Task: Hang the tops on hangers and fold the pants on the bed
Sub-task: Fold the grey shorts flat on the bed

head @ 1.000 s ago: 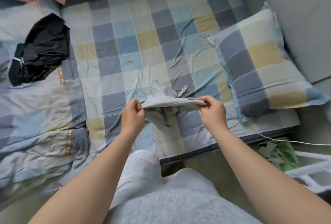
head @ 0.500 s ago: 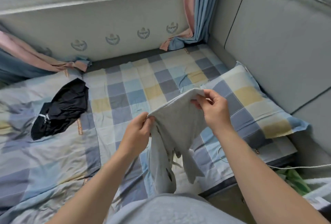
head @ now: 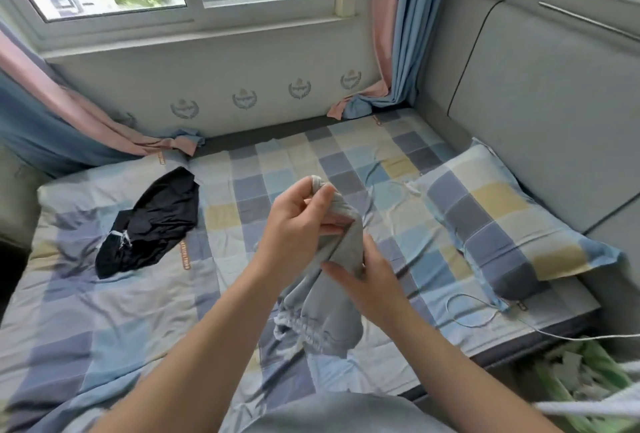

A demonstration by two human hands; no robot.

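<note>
On the left of the bed (head: 263,173), a crumpled black garment (head: 152,221) lies on the checked cover, well apart from the hands. At the centre the left hand (head: 298,221) holds the grey pants (head: 332,294) up above the bed, its grip closed on the bunched top of the fabric, while the right hand (head: 363,277), just below and to the right, has its grip pinched on the cloth lower down and the gathered waistband hangs nearest the person. To the right a checked pillow (head: 498,225) lies against the grey headboard (head: 540,114), with a thin white cable (head: 485,320) trailing off the bed's near right edge
</note>
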